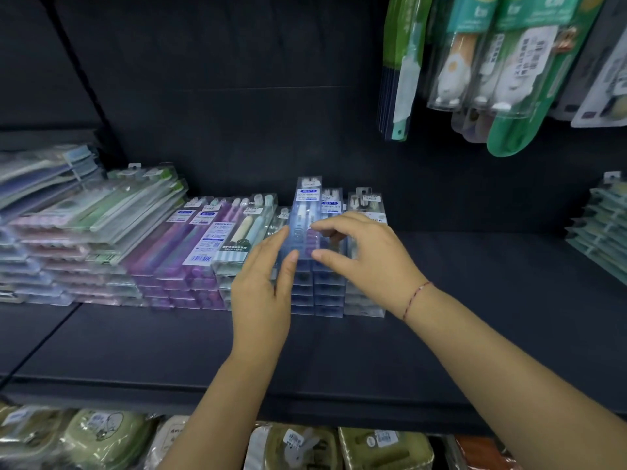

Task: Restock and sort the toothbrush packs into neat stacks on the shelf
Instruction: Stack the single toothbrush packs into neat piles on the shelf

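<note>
Left grip (263, 283): open, fingers straight and laid against the left side of the top pack (306, 215), thumb at its near end.
Right grip (366, 252): curled, forefinger and thumb pinching the same pack at its right edge and near corner.
Top pack: between the 2 grips, a clear blue toothbrush pack lying lengthwise, its far end reaching beyond the fingertips. It sits on or just above the blue stack (302, 295); I cannot tell whether it rests fully.
Blue stack: directly beneath both grips, several packs deep, front edges fairly flush. A 2nd column touches it under the right grip.
Clear stack (364, 301): just right of the blue stack, below the right grip, squared up.
Purple stacks (176, 266): left of the left grip, set side by side and looking tidy.
Slanting pile (84, 215): well to the left of the left grip, packs fanned and tilted, not squared.
Shelf (492, 300): dark board carrying all the stacks, running on to the right of the right grip.
Done, as I judge: most stacks near the grips are built and level.
Left, as I judge: settling and aligning this pack, then straightening the slanting pile. Whether more stock waits out of view I cannot tell.
</note>
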Action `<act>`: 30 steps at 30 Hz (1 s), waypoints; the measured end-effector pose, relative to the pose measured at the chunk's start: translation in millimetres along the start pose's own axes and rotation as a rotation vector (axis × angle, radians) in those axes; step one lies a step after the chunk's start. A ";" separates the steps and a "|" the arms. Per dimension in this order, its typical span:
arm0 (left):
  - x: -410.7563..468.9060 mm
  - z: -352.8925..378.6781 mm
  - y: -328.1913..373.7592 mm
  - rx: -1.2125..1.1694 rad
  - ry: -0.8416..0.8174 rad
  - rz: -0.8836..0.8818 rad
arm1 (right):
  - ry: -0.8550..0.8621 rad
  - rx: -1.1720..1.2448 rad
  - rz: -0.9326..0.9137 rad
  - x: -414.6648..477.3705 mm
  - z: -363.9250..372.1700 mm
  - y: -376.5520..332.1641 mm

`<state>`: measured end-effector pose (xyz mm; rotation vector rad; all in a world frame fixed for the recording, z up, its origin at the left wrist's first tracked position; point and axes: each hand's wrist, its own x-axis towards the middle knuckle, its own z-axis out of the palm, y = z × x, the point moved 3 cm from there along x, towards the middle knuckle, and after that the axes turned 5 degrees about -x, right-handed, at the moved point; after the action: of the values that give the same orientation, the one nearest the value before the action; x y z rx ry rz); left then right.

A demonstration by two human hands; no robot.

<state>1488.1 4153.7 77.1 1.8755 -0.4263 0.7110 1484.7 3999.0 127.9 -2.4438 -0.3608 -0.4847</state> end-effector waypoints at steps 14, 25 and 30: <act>-11.6 -0.9 15.4 0.122 0.165 0.143 | 0.295 0.309 0.053 -3.2 -18.4 35.1; -82.2 64.5 18.6 0.307 -0.587 0.143 | 0.057 0.797 0.678 37.7 27.5 172.0; -83.2 57.8 20.7 0.310 -0.764 0.030 | -0.005 0.766 0.652 58.1 39.1 160.7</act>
<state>1428.8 4090.1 21.3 2.4094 -0.8608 0.0411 1605.3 3906.8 40.2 -1.6706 0.2288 -0.0277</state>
